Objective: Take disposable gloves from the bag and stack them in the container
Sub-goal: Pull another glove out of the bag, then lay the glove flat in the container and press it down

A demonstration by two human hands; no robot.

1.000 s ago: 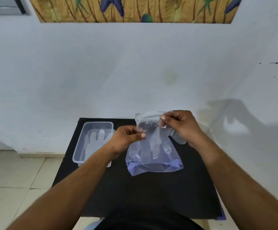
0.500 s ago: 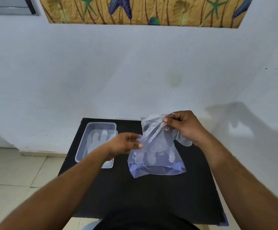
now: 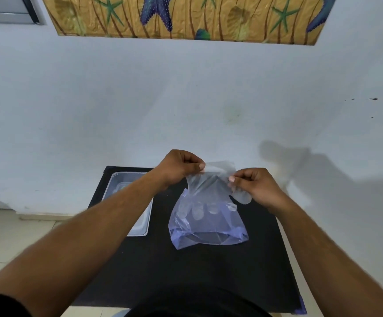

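Both hands hold one clear glove (image 3: 211, 179) up by its top edge. The left hand (image 3: 178, 166) pinches the left corner and the right hand (image 3: 255, 186) pinches the right corner. The glove hangs over the bag (image 3: 206, 227) on the black bench (image 3: 186, 271). The box (image 3: 126, 184) sits to the left, partly hidden by the left arm.

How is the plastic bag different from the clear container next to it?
The bag is soft, crumpled film with a bluish tint; the container is a stiff rectangular tub. The bag is pinched at its top by the left hand and right hand; the container lies untouched on the black table. Both are see-through.
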